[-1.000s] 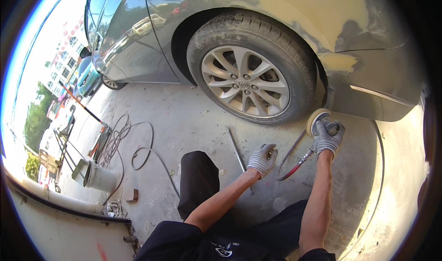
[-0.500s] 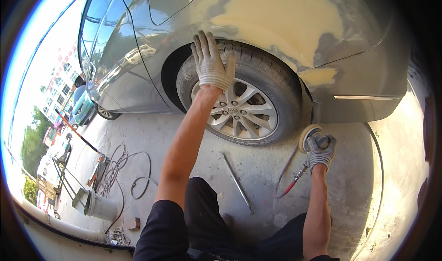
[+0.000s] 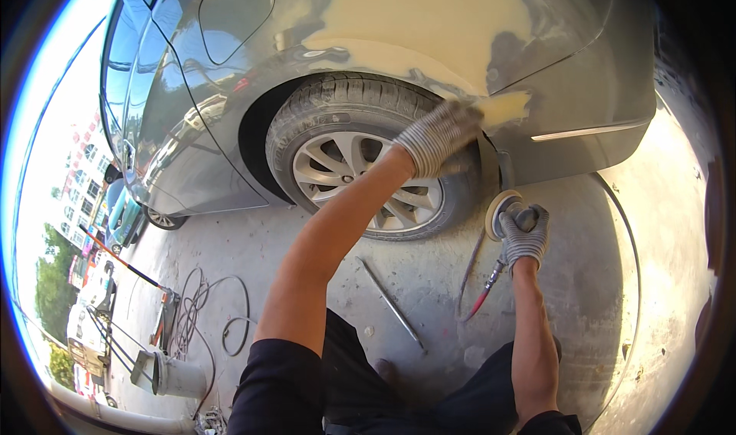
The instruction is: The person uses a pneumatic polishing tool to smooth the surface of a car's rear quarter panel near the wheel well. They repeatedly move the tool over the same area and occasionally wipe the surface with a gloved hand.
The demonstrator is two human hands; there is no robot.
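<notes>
My left hand [image 3: 439,140], in a striped knit work glove, reaches across the tyre [image 3: 337,98] to the rear edge of the wheel arch. Motion blurs its fingers, but they look stretched out with the thumb apart, and nothing shows in them. Beside them on the grey car panel is a small beige filler patch [image 3: 506,108], below the large filler area [image 3: 422,25]. Low behind the wheel, my gloved right hand [image 3: 529,236] is closed around a round air sander [image 3: 502,211]. Its pale pad faces left, and a red-ended hose [image 3: 481,301] hangs from it.
A metal bar [image 3: 391,305] lies on the concrete between me and the alloy wheel [image 3: 418,205]. At left are a coiled hose [image 3: 188,312], a floor jack [image 3: 165,320] and a white bucket [image 3: 180,375]. Another hose [image 3: 632,243] curves along the floor at right.
My left hand has swept right along the wheel arch, from above the tyre's front part to its rear edge. The view has shifted slightly; my right hand still holds the sander low.
</notes>
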